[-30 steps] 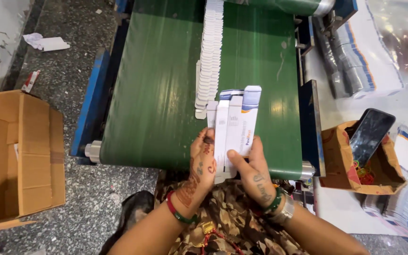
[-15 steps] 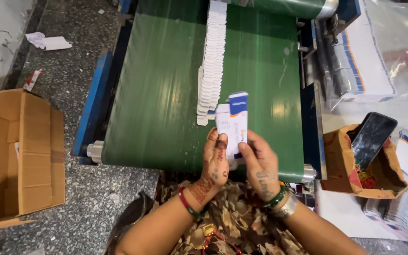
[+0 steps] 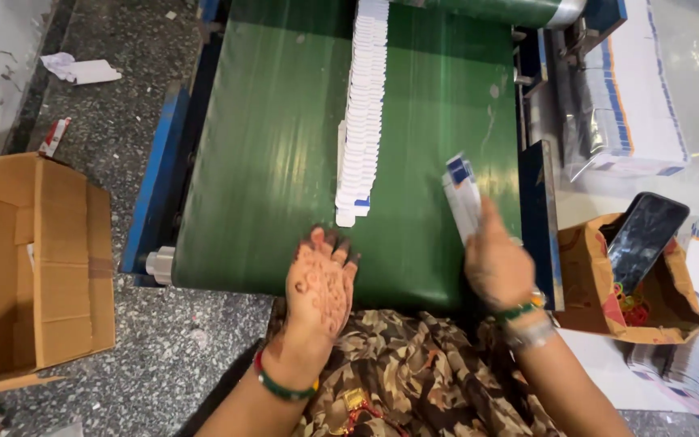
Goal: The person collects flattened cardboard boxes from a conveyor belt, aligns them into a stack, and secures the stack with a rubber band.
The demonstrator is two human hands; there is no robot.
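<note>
From the head camera we look down on our own two hands at the near end of a green conveyor belt (image 3: 285,162). They are well apart. Our right hand (image 3: 497,267) is clamped on a small bundle of flat white cartons with blue ends (image 3: 461,194), held up on edge and tilted, its long axis pointing away from us and a little leftward. Our left hand (image 3: 319,285) lies flat on the belt, fingers spread, holding nothing.

Just beyond the left fingertips, nearly touching, ends a long overlapping row of flat white cartons (image 3: 362,113); its long axis runs straight away from us up the belt. The left hand is the nearer one; the right is off to the row's side. The nearest carton shows a blue end.

Left of the left hand stands an open cardboard box (image 3: 34,267); right of the right hand, a brown paper bag (image 3: 584,275) holding a dark phone (image 3: 645,239).
</note>
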